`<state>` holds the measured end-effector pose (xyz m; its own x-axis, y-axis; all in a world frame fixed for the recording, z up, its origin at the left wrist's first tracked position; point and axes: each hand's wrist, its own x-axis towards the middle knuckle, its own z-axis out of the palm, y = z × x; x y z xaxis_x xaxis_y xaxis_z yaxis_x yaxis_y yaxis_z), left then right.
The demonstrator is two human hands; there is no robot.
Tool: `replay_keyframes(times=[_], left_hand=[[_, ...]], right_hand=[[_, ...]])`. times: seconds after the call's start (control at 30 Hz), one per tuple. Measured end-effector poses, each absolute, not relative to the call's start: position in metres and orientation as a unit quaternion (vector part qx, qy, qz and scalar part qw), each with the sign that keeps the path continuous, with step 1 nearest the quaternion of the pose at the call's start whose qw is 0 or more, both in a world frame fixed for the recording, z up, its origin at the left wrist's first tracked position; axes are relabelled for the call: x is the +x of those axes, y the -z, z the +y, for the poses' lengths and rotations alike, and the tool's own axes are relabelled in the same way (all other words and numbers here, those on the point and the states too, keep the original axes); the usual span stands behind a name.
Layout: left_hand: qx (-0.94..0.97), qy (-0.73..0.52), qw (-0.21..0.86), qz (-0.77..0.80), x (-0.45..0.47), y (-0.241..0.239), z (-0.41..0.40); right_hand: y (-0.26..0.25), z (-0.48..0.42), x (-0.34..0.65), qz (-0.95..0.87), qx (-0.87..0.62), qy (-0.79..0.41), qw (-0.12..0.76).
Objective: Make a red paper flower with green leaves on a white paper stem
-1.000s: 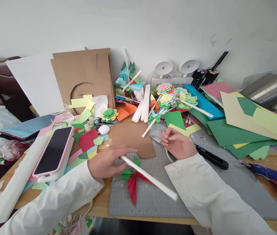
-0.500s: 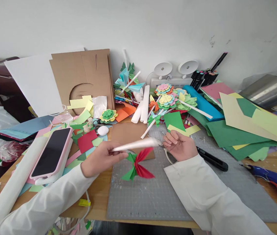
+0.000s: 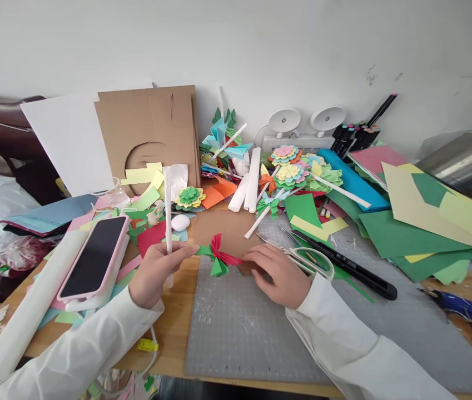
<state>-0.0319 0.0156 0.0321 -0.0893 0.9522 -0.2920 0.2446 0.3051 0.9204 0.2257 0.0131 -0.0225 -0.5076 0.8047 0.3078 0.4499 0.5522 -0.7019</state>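
Note:
My left hand (image 3: 157, 270) grips a white rolled paper stick (image 3: 168, 206) and holds it upright. A red and green folded paper bow (image 3: 219, 257) is fixed to the stick and juts out to the right of that hand. My right hand (image 3: 276, 272) reaches in from the right, and its fingers touch the red tip of the bow. Both hands hover over the far left corner of a grey cutting mat (image 3: 256, 328). White-handled scissors (image 3: 308, 257) lie on the mat just behind my right hand.
A pink-cased phone (image 3: 93, 256) lies on paper scraps at the left, beside a white paper roll (image 3: 23, 316). Cardboard sheets (image 3: 148, 133) lean on the wall. Paper flowers (image 3: 292, 169), white rolls (image 3: 247, 180), green sheets (image 3: 402, 233), a black knife (image 3: 358, 269) and a blue glue gun (image 3: 465, 308) crowd the table.
My left hand lifted the stick with the bow off the mat and swung it from lying flat to upright. My right hand left the scissors and moved left to the bow.

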Motion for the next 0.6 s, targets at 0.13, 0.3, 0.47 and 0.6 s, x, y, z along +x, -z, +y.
replay_keyframes(times=[0.13, 0.3, 0.47, 0.6], left_hand=[[0.462, -0.362, 0.467, 0.662, -0.03, -0.034, 0.016], [0.508, -0.313, 0.458, 0.659, -0.023, -0.047, 0.013], [0.632, -0.192, 0.42, 0.622, -0.025, -0.048, 0.015], [0.712, -0.103, 0.345, 0.603, -0.027, -0.039, 0.015]], right_hand=[[0.025, 0.014, 0.226, -0.877, -0.384, -0.153, 0.244], [0.03, 0.016, 0.228, -0.866, -0.394, -0.113, 0.286], [0.033, 0.017, 0.228, -0.853, -0.413, -0.087, 0.307], [0.034, 0.018, 0.226, -0.865, -0.409, -0.06, 0.285]])
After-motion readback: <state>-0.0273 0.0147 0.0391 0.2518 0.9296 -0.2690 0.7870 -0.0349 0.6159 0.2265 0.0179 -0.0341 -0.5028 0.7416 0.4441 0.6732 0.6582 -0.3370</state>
